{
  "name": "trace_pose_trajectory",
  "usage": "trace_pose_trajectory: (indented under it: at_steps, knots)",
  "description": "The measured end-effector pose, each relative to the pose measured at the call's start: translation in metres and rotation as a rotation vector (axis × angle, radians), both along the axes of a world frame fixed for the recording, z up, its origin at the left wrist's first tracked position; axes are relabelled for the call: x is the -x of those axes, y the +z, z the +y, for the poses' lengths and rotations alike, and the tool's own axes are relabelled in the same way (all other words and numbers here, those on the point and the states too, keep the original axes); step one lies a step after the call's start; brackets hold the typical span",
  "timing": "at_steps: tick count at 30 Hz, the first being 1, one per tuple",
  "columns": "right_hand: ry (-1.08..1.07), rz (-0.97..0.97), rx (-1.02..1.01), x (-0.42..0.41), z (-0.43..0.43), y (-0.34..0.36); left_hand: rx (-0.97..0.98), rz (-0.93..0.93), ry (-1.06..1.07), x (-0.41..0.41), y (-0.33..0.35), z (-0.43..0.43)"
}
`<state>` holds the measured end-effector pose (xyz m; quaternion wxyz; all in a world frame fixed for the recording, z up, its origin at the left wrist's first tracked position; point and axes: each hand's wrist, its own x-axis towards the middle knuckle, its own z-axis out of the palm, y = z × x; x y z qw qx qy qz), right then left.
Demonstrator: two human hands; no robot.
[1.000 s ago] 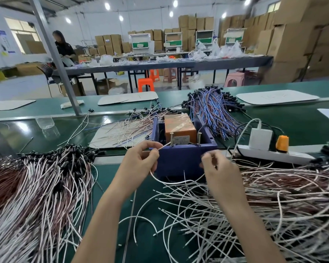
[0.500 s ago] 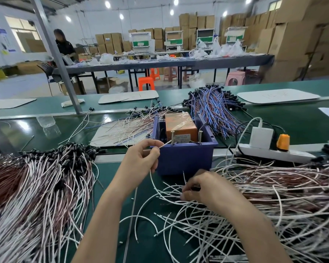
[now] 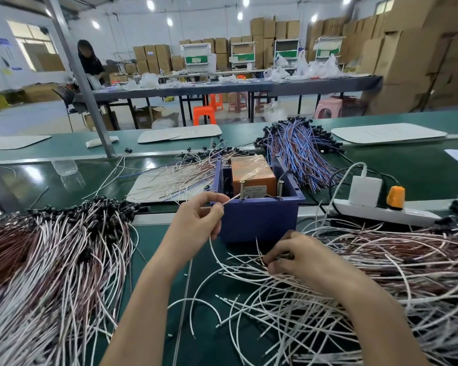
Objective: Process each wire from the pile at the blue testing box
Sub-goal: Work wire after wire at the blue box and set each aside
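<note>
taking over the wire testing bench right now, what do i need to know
Left hand: pinches a white wire, tip at the left post of the blue testing box.
Right hand: fingers curled on wire ends in the right pile, apparently pinching.
Done: probably the left pile.
Left: finish this wire, then the whole right pile.

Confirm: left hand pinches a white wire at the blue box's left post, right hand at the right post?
No. The head view shows the right hand down in the wire pile before the blue box, not at the right post. The left hand does pinch a white wire at the left post.
</note>
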<state>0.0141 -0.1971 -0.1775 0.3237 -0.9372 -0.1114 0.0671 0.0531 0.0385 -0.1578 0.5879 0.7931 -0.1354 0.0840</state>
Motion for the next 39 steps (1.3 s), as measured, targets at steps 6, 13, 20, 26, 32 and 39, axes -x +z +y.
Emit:
trace_pose_trajectory:
  at_steps: [6, 13, 20, 26, 32, 39]
  knots:
    - [-0.008, -0.056, 0.167, 0.000, 0.007, -0.005, 0.004, 0.003, -0.001, -0.001, -0.001, 0.000]
    - [-0.083, -0.106, -0.077, 0.004, 0.002, 0.002, 0.012, -0.002, -0.006, 0.000, -0.001, 0.000]
    - [-0.061, -0.147, -0.697, 0.010, -0.007, 0.013, 0.021, 0.000, -0.002, -0.001, -0.001, -0.001]
    - [-0.378, -0.393, -0.803, 0.003, -0.004, 0.006, 0.066, 0.002, -0.004, 0.002, -0.002, -0.003]
    - [-0.485, -0.485, -0.703, -0.002, -0.002, -0.001, 0.116, -0.015, 0.044, 0.001, -0.005, -0.001]
    - [-0.435, -0.539, -0.464, 0.001, 0.007, -0.002, 0.111, -0.050, 0.048, 0.001, -0.005, -0.002]
